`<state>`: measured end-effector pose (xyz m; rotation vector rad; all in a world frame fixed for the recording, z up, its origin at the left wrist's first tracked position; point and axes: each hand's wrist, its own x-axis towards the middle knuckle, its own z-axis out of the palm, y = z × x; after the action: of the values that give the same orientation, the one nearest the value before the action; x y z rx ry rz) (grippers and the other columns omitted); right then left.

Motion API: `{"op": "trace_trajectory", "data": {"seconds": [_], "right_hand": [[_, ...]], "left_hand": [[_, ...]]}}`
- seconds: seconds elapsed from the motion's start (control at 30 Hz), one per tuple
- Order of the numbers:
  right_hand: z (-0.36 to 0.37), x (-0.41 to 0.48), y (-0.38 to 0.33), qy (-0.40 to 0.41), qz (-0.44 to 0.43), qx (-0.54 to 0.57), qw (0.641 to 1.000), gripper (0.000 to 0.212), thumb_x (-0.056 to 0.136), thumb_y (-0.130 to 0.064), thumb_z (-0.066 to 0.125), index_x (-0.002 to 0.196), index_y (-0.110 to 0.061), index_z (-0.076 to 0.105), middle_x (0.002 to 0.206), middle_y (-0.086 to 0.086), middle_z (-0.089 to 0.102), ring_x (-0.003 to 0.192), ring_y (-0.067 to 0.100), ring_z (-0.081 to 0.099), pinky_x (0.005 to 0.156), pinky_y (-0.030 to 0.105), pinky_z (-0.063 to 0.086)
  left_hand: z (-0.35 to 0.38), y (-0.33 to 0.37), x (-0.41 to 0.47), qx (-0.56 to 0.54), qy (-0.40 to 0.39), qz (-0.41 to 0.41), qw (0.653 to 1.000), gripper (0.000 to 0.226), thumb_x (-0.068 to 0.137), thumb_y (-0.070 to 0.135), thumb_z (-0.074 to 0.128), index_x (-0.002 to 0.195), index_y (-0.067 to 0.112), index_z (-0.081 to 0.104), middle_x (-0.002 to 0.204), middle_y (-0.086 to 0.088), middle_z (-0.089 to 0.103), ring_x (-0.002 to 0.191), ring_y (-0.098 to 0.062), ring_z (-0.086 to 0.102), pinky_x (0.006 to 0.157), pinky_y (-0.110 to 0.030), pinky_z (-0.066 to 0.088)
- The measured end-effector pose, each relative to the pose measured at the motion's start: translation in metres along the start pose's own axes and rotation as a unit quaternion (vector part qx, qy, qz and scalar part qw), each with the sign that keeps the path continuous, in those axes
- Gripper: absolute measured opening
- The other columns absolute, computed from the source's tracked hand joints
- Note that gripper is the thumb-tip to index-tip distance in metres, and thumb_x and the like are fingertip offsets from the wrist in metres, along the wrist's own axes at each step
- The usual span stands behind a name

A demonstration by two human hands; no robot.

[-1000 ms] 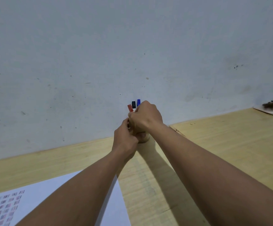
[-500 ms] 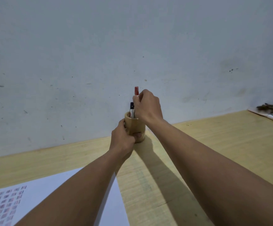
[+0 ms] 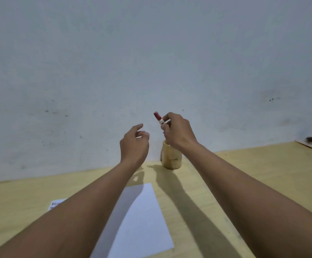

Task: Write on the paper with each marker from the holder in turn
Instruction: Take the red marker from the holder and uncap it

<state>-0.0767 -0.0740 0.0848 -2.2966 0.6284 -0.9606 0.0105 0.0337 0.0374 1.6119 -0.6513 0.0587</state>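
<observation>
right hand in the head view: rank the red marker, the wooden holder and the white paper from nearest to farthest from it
1. Red marker: held in the right hand, cap end sticking up and to the left.
2. Wooden holder: directly under the hand, by the wall.
3. White paper: flat on the table, closer to the person and lower left.

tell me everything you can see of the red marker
The red marker has a red cap at its upper end and a white barrel with dark print below it. The right hand grips the barrel, which hides its lower part. It tilts with the cap up and to the left, lifted above the wooden holder, near the wall. The left hand is open beside it, not touching.
</observation>
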Motion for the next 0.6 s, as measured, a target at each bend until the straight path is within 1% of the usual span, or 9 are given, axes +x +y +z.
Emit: {"op": "trace_trajectory", "data": {"seconds": [0.07,0.17,0.23,0.33,0.4,0.43,0.5,0.53,0.6], "right_hand": [[0.0,-0.013,-0.013,-0.019,-0.017,-0.027,0.999,0.017,0.1,-0.015,0.055,0.111,-0.014,0.067,0.101,0.008,0.069,0.085,0.023,0.066,0.071,0.037,0.056],[0.001,-0.034,-0.032,-0.044,-0.041,-0.054,0.997,0.018,0.098,-0.015,0.056,0.109,-0.016,0.072,0.101,0.007,0.071,0.088,0.024,0.066,0.075,0.04,0.057],[0.003,-0.046,-0.043,-0.053,-0.048,-0.061,0.996,0.019,0.098,-0.014,0.056,0.108,-0.016,0.072,0.102,0.008,0.072,0.09,0.025,0.066,0.078,0.04,0.057],[0.005,-0.062,-0.06,-0.061,-0.066,-0.072,0.993,0.022,0.099,-0.012,0.055,0.114,-0.013,0.071,0.109,0.01,0.071,0.098,0.026,0.065,0.076,0.035,0.053],[0.007,-0.073,-0.069,-0.043,-0.067,-0.064,0.995,0.025,0.1,-0.015,0.056,0.123,-0.014,0.065,0.118,0.008,0.064,0.099,0.023,0.063,0.073,0.033,0.049],[0.008,-0.08,-0.074,-0.015,-0.064,-0.051,0.997,0.024,0.1,-0.018,0.056,0.123,-0.015,0.062,0.118,0.006,0.06,0.094,0.02,0.062,0.068,0.03,0.045],[0.014,-0.096,-0.086,0.055,-0.041,-0.011,0.998,0.015,0.097,-0.028,0.059,0.107,-0.016,0.061,0.104,0.002,0.058,0.077,0.016,0.058,0.06,0.031,0.039],[0.019,-0.104,-0.091,0.066,-0.013,0.022,0.997,0.019,0.095,-0.033,0.059,0.093,-0.015,0.06,0.092,0.001,0.059,0.071,0.018,0.057,0.06,0.033,0.041],[0.028,-0.116,-0.101,0.008,0.101,0.135,0.986,0.036,0.093,-0.045,0.06,0.076,-0.012,0.06,0.07,0.002,0.06,0.064,0.021,0.057,0.057,0.034,0.051]], "left_hand": [[-0.02,0.015,-0.004,-0.053,-0.003,0.01,0.999,0.035,0.095,0.026,0.06,0.129,0.027,0.064,0.096,0.007,0.073,0.095,-0.016,0.071,0.086,-0.033,0.057],[-0.047,0.034,-0.015,-0.103,-0.041,0.009,0.994,0.027,0.094,0.02,0.067,0.121,0.02,0.069,0.093,-0.003,0.076,0.089,-0.022,0.075,0.076,-0.034,0.062],[-0.064,0.041,-0.021,-0.1,-0.056,0.007,0.993,0.02,0.093,0.015,0.069,0.112,0.012,0.074,0.093,-0.008,0.077,0.087,-0.026,0.076,0.073,-0.033,0.063],[-0.084,0.043,-0.03,-0.079,-0.056,0.003,0.995,0.013,0.092,0.011,0.07,0.103,0.008,0.075,0.09,-0.009,0.077,0.086,-0.026,0.075,0.073,-0.034,0.063],[-0.096,0.043,-0.036,-0.078,-0.043,-0.006,0.996,0.009,0.092,0.009,0.069,0.099,0.008,0.074,0.088,-0.007,0.078,0.086,-0.025,0.075,0.075,-0.036,0.063],[-0.101,0.043,-0.04,-0.084,-0.032,-0.013,0.996,0.008,0.092,0.009,0.069,0.098,0.007,0.073,0.088,-0.007,0.077,0.086,-0.024,0.075,0.075,-0.036,0.064],[-0.109,0.043,-0.046,-0.098,-0.004,-0.025,0.995,0.007,0.093,0.009,0.068,0.097,0.007,0.073,0.089,-0.007,0.077,0.086,-0.023,0.075,0.076,-0.037,0.064],[-0.113,0.042,-0.049,-0.106,0.006,-0.03,0.994,0.006,0.093,0.009,0.068,0.096,0.008,0.073,0.09,-0.007,0.077,0.085,-0.021,0.074,0.076,-0.038,0.063],[-0.122,0.041,-0.055,-0.126,0.011,-0.038,0.991,0.005,0.093,0.009,0.067,0.095,0.007,0.072,0.09,-0.006,0.078,0.084,-0.019,0.074,0.078,-0.038,0.063]]}}
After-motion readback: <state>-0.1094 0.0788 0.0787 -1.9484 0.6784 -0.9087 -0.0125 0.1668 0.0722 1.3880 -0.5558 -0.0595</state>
